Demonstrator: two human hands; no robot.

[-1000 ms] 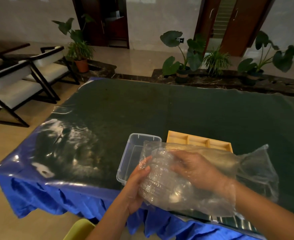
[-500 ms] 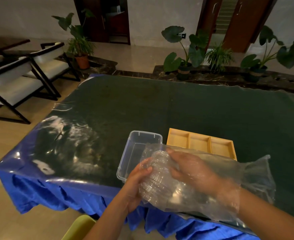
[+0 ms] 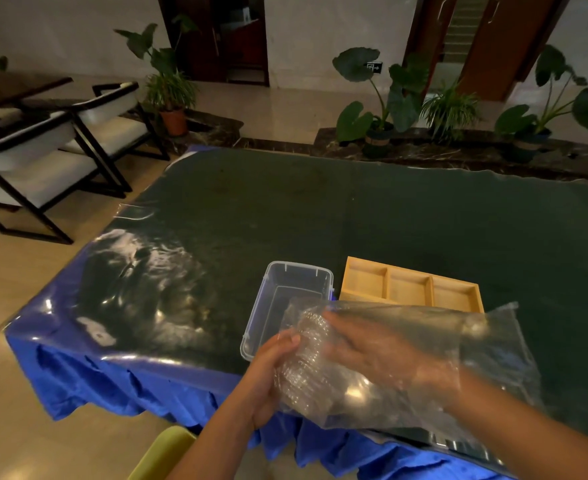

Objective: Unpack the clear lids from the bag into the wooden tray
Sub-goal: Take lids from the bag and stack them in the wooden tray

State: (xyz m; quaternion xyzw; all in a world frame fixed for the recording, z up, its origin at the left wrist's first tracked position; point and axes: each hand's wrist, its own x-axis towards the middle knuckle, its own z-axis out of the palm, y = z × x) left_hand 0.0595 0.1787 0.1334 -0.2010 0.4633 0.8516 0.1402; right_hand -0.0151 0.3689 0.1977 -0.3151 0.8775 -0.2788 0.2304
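Right hand (image 3: 382, 355) is deep inside the bag (image 3: 476, 344), fingers laid across the lids (image 3: 306, 362). Through the film I can't tell whether they've closed round them. Left hand (image 3: 268, 372) cups the stack's end from outside, above the table's near edge. The lids are ribbed, glassy, nested discs. They look light, thin, slippery and crackable, so grip the stack by its rims. The wooden tray (image 3: 408, 289) sits just behind.

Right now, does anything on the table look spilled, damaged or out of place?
Nothing spilled or broken. The wooden tray lies flat beside the clear bin. The lids sit stacked in the bag, left hand holding it outside, right hand inside. Only oddity: the clear table cover is rumpled at the near left corner.
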